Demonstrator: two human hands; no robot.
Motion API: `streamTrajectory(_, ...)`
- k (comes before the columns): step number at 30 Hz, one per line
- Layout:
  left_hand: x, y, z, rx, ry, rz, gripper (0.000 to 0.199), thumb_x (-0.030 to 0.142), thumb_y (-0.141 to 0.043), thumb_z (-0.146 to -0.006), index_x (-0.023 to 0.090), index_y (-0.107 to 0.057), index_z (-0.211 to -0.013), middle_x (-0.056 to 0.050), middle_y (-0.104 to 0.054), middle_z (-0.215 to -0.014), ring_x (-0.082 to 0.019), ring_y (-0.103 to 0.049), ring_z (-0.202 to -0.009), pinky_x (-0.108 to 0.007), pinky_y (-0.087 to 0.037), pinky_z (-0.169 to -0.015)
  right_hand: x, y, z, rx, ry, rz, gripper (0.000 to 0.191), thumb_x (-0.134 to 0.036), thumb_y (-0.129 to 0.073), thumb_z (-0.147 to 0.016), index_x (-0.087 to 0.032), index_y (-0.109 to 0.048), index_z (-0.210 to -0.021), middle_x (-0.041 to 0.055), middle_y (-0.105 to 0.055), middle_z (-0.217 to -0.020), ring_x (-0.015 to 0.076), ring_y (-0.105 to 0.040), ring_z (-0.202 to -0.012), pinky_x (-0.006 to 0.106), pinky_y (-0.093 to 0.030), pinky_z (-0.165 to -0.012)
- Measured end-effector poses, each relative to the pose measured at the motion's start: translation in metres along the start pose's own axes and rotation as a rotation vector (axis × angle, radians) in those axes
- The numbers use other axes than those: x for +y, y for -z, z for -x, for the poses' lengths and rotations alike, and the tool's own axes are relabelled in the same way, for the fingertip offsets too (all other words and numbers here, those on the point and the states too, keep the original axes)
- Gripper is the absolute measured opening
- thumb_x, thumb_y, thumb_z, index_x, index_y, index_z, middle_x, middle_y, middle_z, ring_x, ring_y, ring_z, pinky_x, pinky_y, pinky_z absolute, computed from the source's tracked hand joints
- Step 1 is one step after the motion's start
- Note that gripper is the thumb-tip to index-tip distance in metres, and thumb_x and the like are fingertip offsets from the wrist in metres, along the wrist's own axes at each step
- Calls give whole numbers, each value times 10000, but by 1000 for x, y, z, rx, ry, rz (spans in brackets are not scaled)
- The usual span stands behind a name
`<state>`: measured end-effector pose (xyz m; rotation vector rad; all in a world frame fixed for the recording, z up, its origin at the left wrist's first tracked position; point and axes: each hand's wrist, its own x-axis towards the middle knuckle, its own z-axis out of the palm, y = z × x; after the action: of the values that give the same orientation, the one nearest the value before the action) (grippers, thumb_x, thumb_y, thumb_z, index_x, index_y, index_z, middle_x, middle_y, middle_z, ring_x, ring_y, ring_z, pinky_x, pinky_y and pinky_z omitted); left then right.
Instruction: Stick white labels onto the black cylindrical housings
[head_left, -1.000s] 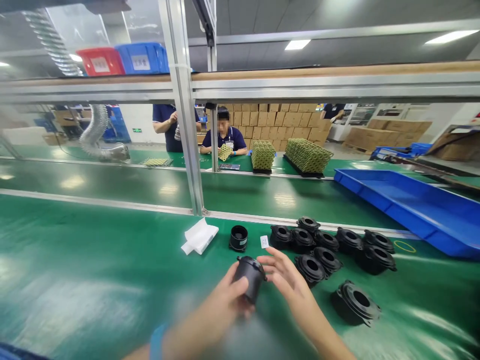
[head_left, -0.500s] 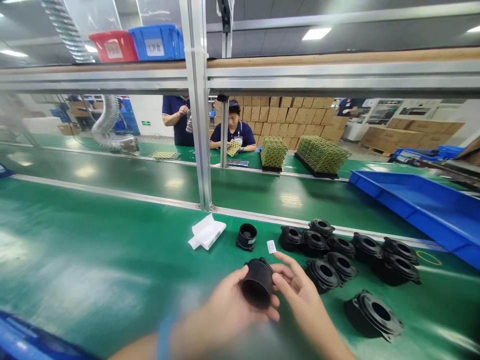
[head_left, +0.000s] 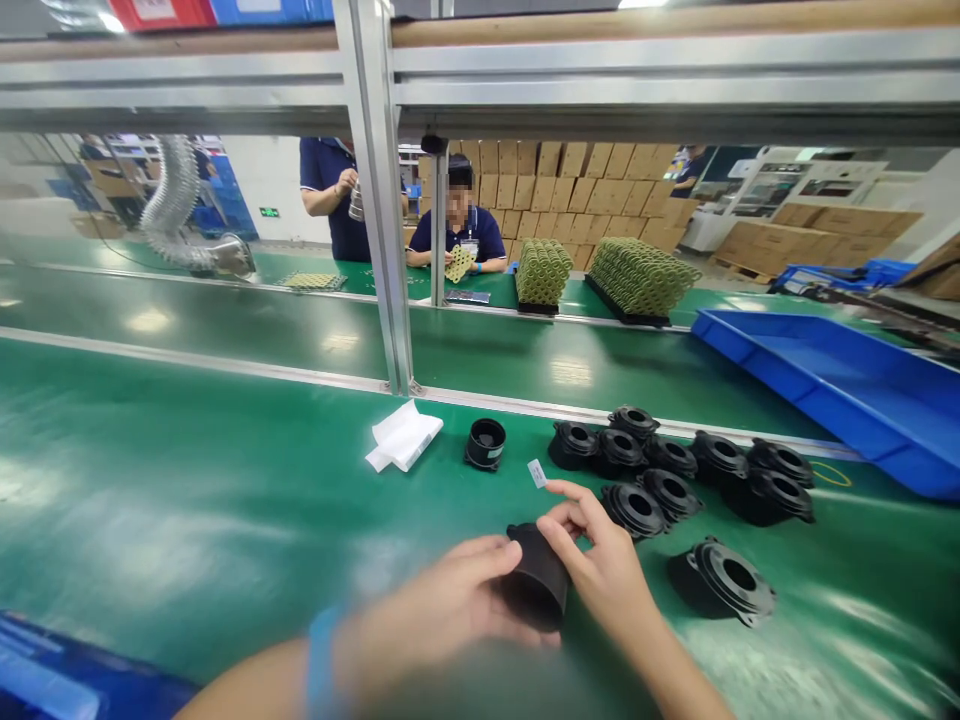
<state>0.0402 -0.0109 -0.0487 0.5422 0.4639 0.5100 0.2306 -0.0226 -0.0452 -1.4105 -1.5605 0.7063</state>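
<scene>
A black cylindrical housing [head_left: 536,580] is gripped by my left hand [head_left: 457,595], its open end turned down toward me. My right hand [head_left: 600,555] has its thumb near the housing's upper side, and a small white label [head_left: 537,473] sticks to the tip of its index finger. Whether the right fingers also touch the housing is hard to tell. Beyond my hands, a single black housing [head_left: 485,444] stands upright on the green table, beside folded white paper [head_left: 405,436]. Several black flanged housings [head_left: 636,510] are grouped to the right, and one [head_left: 724,582] lies nearer me.
A metal post [head_left: 379,200] rises behind the paper. At the right is a large blue tray [head_left: 840,385]; a blue container [head_left: 75,670] occupies the lower left corner. Across the bench, a seated person [head_left: 469,235] holds a yellow-green piece near stacked yellow-green parts [head_left: 544,272].
The view has tilted down. My left hand has turned the held housing and moved it slightly right. The white label is now tilted at my right index fingertip.
</scene>
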Motion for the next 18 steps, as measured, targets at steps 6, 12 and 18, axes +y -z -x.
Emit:
streamTrajectory(6,5,0,0,-28,-86,18,422,300,-537,-936,110,-527,-1313,-188,-659,-1138,-304,-698,-962,-351,-502,-822,-1,2,0,-2,-3,-93,349,-411,-525,-970,-251,-439,-1268,22,-656,-966,183,-627,-859,293,-496,-795)
streamTrajectory(12,1,1,-3,2,-37,-5,405,295,-556,-909,106,-541,-1267,-179,-668,-1093,-342,-703,-932,-390,-500,-808,1,-1,1,5,45,-63,323,-385,-534,-972,-244,-458,-1253,26,-652,-919,193,-620,-820,315,-501,-780)
streamTrajectory(18,9,-3,-6,146,-202,85,415,333,-580,-916,122,-518,-1268,-145,-665,-1066,-277,-700,-887,-326,-498,-773,4,2,0,270,18,23,277,-439,-518,-966,-230,-567,-1142,87,-623,-1109,246,-598,-986,374,-469,-880)
